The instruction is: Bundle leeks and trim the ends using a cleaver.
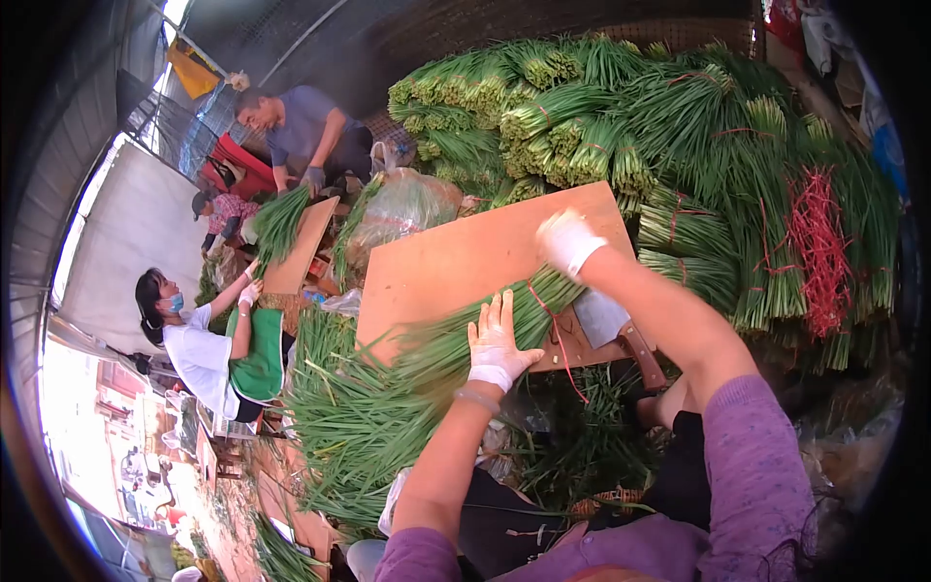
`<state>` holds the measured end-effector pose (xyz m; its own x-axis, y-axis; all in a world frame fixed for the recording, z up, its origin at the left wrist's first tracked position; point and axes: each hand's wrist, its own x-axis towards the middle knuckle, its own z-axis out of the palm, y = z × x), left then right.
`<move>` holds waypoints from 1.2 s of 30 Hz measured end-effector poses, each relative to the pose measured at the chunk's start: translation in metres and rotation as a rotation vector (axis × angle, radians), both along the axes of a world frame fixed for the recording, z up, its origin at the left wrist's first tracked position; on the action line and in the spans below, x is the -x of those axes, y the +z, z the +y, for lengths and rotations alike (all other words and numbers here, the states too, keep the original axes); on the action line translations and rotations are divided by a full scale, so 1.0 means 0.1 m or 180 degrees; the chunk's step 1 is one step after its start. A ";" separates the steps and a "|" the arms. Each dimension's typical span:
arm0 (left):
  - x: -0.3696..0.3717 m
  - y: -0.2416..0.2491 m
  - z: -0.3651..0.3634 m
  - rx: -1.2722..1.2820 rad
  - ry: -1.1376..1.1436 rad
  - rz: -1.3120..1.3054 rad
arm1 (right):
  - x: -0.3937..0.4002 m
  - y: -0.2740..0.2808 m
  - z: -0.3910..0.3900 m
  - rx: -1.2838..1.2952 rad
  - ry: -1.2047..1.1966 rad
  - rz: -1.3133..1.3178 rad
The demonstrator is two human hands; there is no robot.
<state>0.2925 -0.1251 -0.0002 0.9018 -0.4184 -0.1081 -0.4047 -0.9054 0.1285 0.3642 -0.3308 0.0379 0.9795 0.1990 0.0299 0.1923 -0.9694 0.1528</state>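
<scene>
cleaver [606, 320]: part-hidden by forearm | chive bundle [456, 339]: middle under left hand [497, 344]

Daylit shed w/ dark roof [291, 29], white tarp wall [126, 242], littered floor [233, 504].

Both the left hand [497, 341] and right hand [566, 241] wear thin white gloves (smooth, slightly shiny). They rest on leafy green chives [456, 344] across a matt wooden board [456, 257]. A dull metal cleaver [603, 317] has a wooden handle.

White gloves cover the left hand [496, 349] and right hand [567, 241]; purple sleeves [756, 466] pushed up, at five o'clock.
</scene>
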 end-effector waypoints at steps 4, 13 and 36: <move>0.08 -0.02 0.04 0.0120 -0.0058 -0.0213 | 0.29 0.25 -0.73 -0.1616 -0.0546 -0.1196; -0.41 0.41 -0.17 0.0030 -0.0371 -0.0230 | 1.64 -0.19 -0.86 -0.1570 -0.1173 0.2341; -0.04 0.37 -0.82 -0.1189 -0.0886 0.0692 | 2.40 -0.43 -0.61 -0.2796 -0.1826 0.0443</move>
<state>0.2961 -0.2071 0.0370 0.7017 -0.5364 -0.4689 -0.6368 -0.7673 -0.0753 0.1245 -0.3919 -0.0047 0.9259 -0.3315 -0.1810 -0.3675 -0.6802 -0.6343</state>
